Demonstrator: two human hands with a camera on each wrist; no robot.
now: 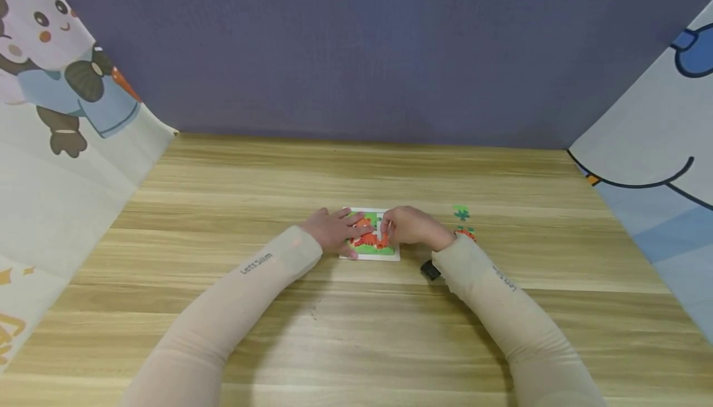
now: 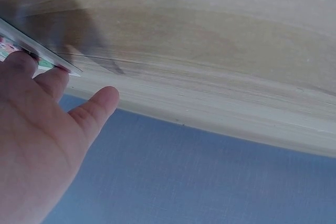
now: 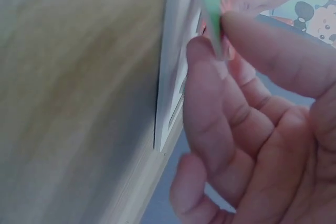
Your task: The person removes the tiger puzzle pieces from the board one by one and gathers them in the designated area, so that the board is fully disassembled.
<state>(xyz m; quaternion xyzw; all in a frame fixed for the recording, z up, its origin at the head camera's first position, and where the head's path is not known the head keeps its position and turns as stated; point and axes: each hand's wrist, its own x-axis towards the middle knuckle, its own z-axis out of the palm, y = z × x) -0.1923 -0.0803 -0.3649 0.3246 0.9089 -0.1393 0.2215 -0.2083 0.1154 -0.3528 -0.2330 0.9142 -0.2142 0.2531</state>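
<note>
A small jigsaw puzzle (image 1: 364, 250) in a white frame, with an orange animal on green, lies flat on the table. My left hand (image 1: 330, 231) rests over its left part, fingers spread; the left wrist view shows the fingertips (image 2: 62, 72) at the frame's edge. Above the right part is my right hand (image 1: 413, 226). In the right wrist view it pinches a green puzzle piece (image 3: 211, 1) between thumb and fingers, tilted on edge beside the white frame (image 3: 170, 56). The piece's printed face is mostly hidden.
To the right lie a loose green puzzle piece (image 1: 461, 213) and an orange-and-green one (image 1: 465, 232), partly behind the right wrist. A small black object (image 1: 430, 270) shows at the right sleeve. A dark blue panel (image 1: 356, 54) stands behind the wooden table (image 1: 267, 172).
</note>
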